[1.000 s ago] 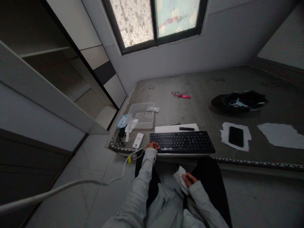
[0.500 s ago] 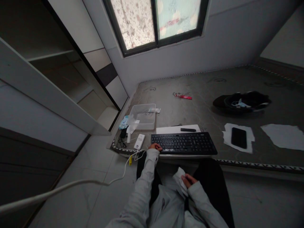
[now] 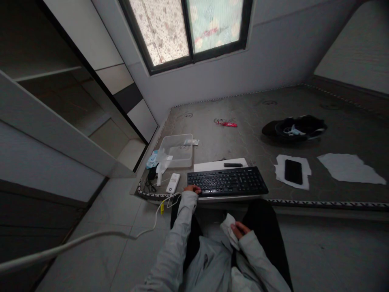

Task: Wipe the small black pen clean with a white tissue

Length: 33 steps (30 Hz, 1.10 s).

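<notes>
A black keyboard (image 3: 227,181) lies at the near edge of a bare grey mattress (image 3: 249,134). My left hand (image 3: 192,189) rests on the keyboard's near left corner, fingers curled over the edge. My right hand (image 3: 238,229) is down in my lap, closed on a crumpled white tissue (image 3: 228,227). Behind the keyboard lies a white sheet of paper (image 3: 217,164) with a black pen-like stick (image 3: 233,165) on it.
Left of the keyboard are a white power bank (image 3: 172,183) with a white cable (image 3: 91,237), and a clear plastic tray (image 3: 178,150). To the right lies a black phone (image 3: 293,171) on white paper, another white sheet (image 3: 349,168), and dark clothing (image 3: 293,129). A red wrapper (image 3: 226,123) lies farther back.
The view has swung a little to the right and up, so everything sits slightly further left in frame. Both hands hold the same places.
</notes>
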Motion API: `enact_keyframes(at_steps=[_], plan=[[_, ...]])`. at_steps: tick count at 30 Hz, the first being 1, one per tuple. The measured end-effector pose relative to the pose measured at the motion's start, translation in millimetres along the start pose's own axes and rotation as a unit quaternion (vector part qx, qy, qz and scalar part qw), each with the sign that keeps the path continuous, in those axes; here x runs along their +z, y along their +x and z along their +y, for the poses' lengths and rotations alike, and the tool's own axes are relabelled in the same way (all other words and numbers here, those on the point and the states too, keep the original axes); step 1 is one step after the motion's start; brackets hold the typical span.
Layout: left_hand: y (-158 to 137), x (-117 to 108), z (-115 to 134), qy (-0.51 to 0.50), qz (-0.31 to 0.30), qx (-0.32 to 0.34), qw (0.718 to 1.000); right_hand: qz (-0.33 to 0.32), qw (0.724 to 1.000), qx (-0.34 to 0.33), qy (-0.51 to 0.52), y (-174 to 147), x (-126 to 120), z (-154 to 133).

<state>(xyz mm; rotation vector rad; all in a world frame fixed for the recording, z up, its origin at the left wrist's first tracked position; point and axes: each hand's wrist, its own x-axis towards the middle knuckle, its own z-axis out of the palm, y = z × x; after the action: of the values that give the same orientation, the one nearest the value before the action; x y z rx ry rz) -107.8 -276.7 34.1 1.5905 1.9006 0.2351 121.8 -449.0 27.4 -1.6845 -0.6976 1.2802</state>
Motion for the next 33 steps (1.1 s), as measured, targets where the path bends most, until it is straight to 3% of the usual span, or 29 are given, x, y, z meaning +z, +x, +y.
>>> enact_keyframes(at_steps=[9, 19, 25, 33], plan=[[7, -3, 2, -0.005, -0.006, -0.018, 1.0, 0.017, 1.0, -0.006, 0.0, -10, 4, -10], [1, -2, 7, -0.019, 0.0, -0.035, 0.999, 0.022, 1.0, -0.009, 0.011, -4, 4, 3], [0, -2, 7, -0.008, 0.006, -0.036, 0.999, -0.009, 1.0, -0.01, 0.007, -4, 2, 7], [4, -3, 11, 0.022, 0.018, -0.012, 1.0, 0.02, 1.0, -0.009, 0.0, -7, 3, 4]])
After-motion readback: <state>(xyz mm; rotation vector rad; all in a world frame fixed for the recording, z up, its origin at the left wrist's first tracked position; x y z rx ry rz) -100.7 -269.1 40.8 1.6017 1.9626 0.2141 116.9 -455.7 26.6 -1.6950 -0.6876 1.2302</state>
